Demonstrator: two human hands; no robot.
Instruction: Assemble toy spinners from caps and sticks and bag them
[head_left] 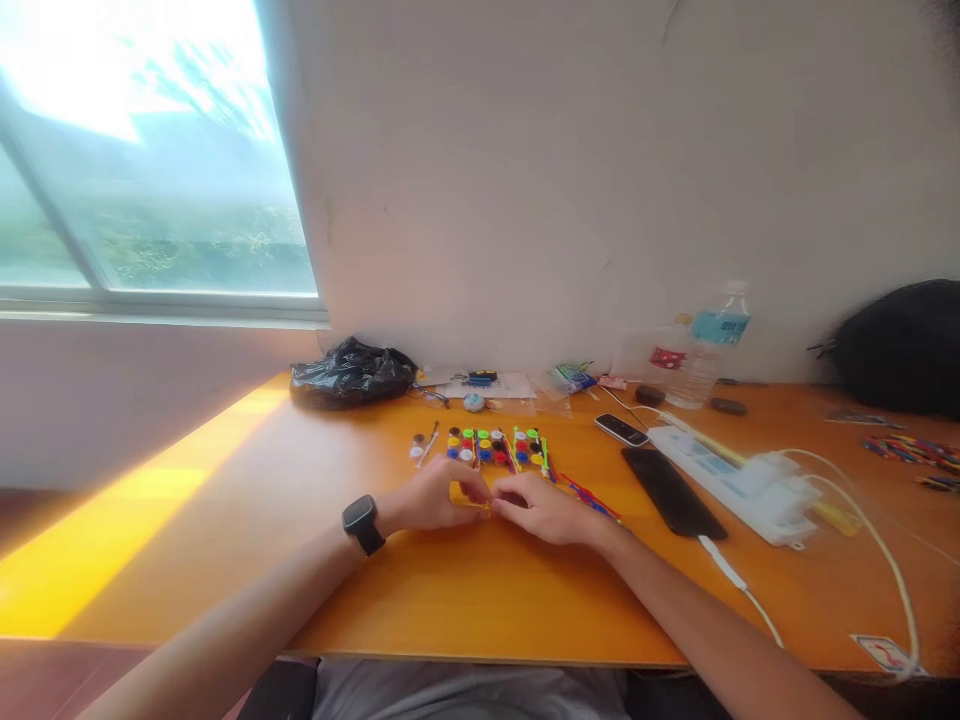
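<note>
My left hand (444, 492), with a dark watch on its wrist, is closed in a pinch on a thin yellow strip (480, 506). Its exact kind is too small to make out. Fingertip to fingertip with it, my right hand (544, 506) also pinches, at the strip's right end. Just beyond both hands lie rows of small round coloured discs (498, 458), like caps or buttons, in green, red, blue, yellow, black and white. Thin coloured strips (511, 455) lie among them. Red and blue strips (591, 496) rest beside my right hand.
To the right lie a black phone (673, 492), a white power strip (731, 485) with cables, and a small remote-like device (621, 430). A plastic bottle (697, 360), black bag (900, 350) and black plastic bag (352, 373) stand along the back. More coloured strips (911, 450) lie far right.
</note>
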